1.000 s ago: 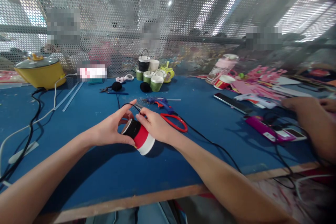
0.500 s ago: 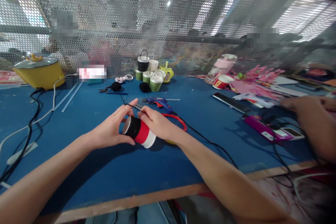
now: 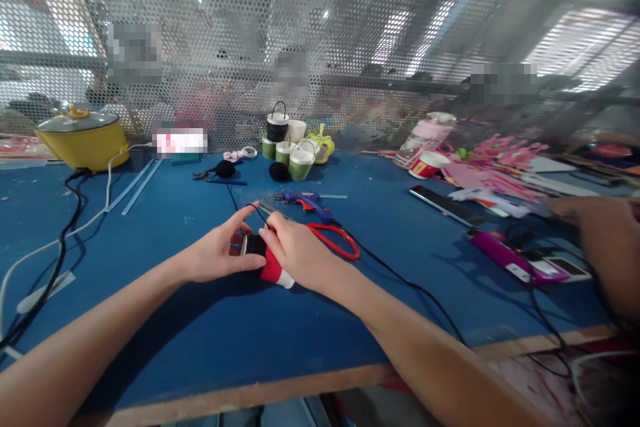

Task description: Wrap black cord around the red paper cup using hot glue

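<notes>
A paper cup (image 3: 271,268), banded black, red and white, lies tilted between my hands over the blue table. My left hand (image 3: 220,250) grips its black end, thumb on the near side and index finger raised against a black cord (image 3: 259,213). My right hand (image 3: 295,247) is closed on the cup's far side, its thumb and finger pinching the cord near the black band. The cord runs back toward a black yarn ball (image 3: 225,169). Red-handled scissors (image 3: 345,251) lie behind my right hand, partly hidden by it.
A blue glue gun (image 3: 307,203) with its cable lies beyond my hands. Small green and white cups (image 3: 301,163) stand at the back, near another black ball (image 3: 279,172). A yellow pot (image 3: 85,143) is left; a phone (image 3: 445,205) and another person's arm (image 3: 605,247) are right.
The cup has sunk lower and my left thumb now lies across its black band. My right hand has shifted over more of the cup. The whole view has moved slightly.
</notes>
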`<state>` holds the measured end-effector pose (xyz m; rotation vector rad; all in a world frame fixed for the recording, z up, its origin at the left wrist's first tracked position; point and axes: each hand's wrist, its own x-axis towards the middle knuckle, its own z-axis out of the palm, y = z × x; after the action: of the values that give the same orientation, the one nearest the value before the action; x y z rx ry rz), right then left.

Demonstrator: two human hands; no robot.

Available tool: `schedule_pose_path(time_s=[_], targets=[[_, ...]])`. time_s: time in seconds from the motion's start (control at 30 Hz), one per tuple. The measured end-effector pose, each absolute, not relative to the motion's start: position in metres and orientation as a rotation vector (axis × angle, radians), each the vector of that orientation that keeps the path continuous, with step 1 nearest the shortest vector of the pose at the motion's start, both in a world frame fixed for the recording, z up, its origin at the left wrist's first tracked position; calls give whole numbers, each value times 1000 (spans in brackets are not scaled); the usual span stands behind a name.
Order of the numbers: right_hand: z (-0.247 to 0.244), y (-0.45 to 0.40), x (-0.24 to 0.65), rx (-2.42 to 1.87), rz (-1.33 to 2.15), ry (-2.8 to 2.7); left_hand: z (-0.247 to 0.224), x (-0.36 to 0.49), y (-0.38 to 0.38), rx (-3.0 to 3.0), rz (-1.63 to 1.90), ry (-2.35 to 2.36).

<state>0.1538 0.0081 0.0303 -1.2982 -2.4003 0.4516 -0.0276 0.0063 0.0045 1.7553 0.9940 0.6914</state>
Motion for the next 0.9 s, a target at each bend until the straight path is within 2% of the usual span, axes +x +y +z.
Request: schedule_pose_path(time_s=[0.43, 0.9], targets=[[38, 13, 162, -1147, 498, -2252, 5, -28, 7, 1743, 785, 899], [34, 13, 159, -1232, 609, -2341, 3, -27, 4, 1887, 786, 857]])
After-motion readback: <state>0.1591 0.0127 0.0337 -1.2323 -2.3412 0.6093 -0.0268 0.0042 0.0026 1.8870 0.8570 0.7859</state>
